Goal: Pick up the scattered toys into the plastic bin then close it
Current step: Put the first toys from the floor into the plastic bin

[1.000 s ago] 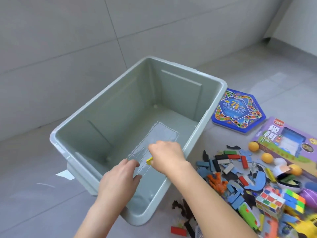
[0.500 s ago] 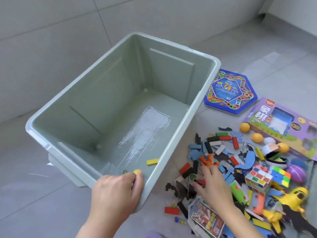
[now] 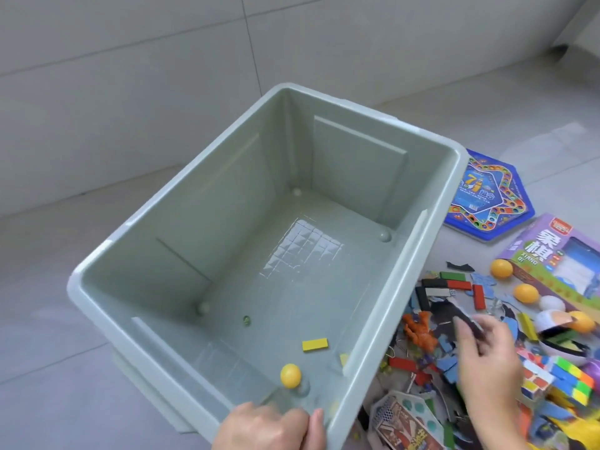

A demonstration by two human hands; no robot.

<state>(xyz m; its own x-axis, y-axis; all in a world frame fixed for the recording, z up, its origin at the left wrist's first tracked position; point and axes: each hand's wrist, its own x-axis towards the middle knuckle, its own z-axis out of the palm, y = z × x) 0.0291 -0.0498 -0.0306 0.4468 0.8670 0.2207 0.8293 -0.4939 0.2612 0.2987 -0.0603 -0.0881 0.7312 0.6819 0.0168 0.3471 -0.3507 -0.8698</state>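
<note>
A grey-green plastic bin point(image 3: 412, 264) stands open on the tiled floor. Inside lie a yellow ball point(image 3: 290, 375), a yellow block point(image 3: 314, 345) and a small green marble point(image 3: 246, 319). My left hand point(image 3: 269, 428) grips the bin's near rim. To the right of the bin, my right hand point(image 3: 487, 355) hovers over the pile of scattered toys point(image 3: 431, 339) and pinches a dark flat piece point(image 3: 467, 321) between its fingers. The pile holds coloured blocks, an orange figure point(image 3: 420, 331), puzzle cubes point(image 3: 552, 381) and orange balls point(image 3: 526, 293). No lid is in view.
A blue hexagonal game board point(image 3: 483, 196) lies on the floor beyond the pile. A purple chess box point(image 3: 552, 254) sits at the right edge. A card pack point(image 3: 402, 423) lies near the bin's front corner. A tiled wall rises behind the bin.
My left hand let the yellow ball drop into the bin and stays on the rim. My right hand moved right across the pile and lifted a dark flat piece. The view shifted.
</note>
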